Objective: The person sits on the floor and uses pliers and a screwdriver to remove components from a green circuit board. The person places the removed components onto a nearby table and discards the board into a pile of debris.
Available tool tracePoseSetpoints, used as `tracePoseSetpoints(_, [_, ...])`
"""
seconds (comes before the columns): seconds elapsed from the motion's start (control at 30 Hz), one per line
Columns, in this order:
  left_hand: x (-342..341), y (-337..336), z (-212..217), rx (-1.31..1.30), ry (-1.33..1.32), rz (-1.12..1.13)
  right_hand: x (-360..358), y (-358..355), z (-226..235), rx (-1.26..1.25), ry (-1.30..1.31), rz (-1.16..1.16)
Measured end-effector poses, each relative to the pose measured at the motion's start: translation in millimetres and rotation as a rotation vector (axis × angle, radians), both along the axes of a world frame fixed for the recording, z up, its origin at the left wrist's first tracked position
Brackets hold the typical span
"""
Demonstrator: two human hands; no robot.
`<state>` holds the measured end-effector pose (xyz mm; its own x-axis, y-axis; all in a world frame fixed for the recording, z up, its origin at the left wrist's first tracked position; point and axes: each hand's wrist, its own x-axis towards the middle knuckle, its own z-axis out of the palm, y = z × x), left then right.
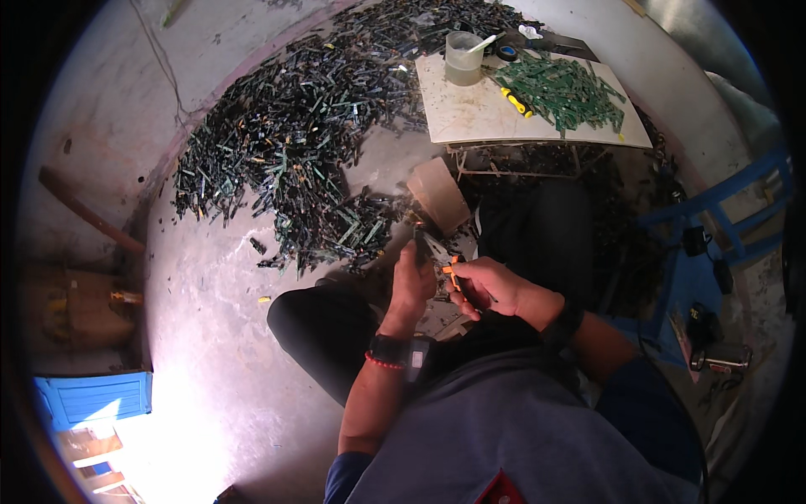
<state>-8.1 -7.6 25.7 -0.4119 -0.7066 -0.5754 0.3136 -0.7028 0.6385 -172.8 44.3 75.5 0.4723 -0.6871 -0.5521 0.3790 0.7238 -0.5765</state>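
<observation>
The big heap of dark strips (319,134) spreads across the floor from your ten to twelve o'clock. At one o'clock stands the low pale board (470,109), carrying a pile of green strips (567,91), a clear plastic cup (463,59) and a yellow-handled tool (515,101). Just ahead of your hands lies a brown cardboard piece (438,195). Your left hand (411,281) has its fingers closed around a small dark strip (419,244), held upright at centre. Your right hand (487,286), just beside it at three o'clock, is clamped on orange-handled pliers (443,259), whose tips point toward that strip.
</observation>
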Motion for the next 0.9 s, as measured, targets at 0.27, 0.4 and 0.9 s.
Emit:
tracePoseSetpoints(0.27, [-2,-1,2,-0.043,-0.109,0.023,-8,-7,3,-0.782,0.996,0.225])
tracePoseSetpoints(0.4, [-1,-4,1,0.006,0.034,0.026,-1,-6,-1,-0.117,0.183,0.064])
tracePoseSetpoints(0.9, [-6,-8,4,0.168,0.049,0.032,-16,-20,8,-0.776,1.282,0.356])
